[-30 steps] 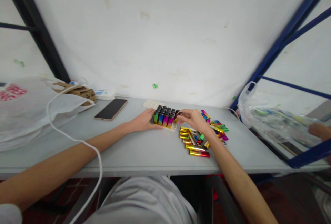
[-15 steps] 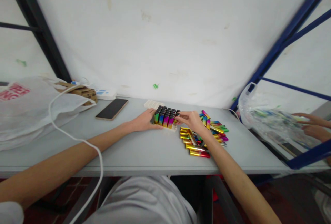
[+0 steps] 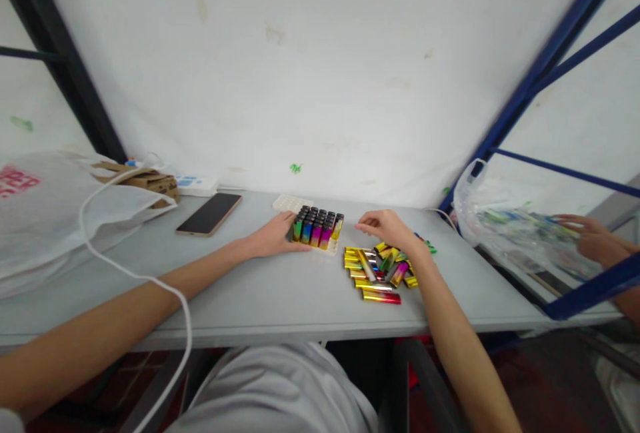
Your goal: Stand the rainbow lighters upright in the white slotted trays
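Left hand is clamped on the 9 o'clock end of the block of upright lighters, thumb along the near edge, other fingers round the far left corner. So the block sits right at this hand's 3 o'clock, touching. Lighters stand in rows, black tops up, shiny multicolour bodies, set in a white tray whose near right corner shows bare.

Right hand is off the block, which lies at its 9 o'clock with a gap between. Fingers curled close together; can't tell if the tips meet or hold anything. Loose lighters lie in a heap at this hand's 6 o'clock, near, mostly gold, some red, green and purple; the wrist and forearm hide part of the heap.

Second white tray lies at the block's 11 o'clock, against the wall side. Phone, dark screen up, at the left hand's 10 o'clock. White bag further out at 9 o'clock. White cable runs across the left forearm. Co-worker's hands at far 3 o'clock, by a clear plastic bag.
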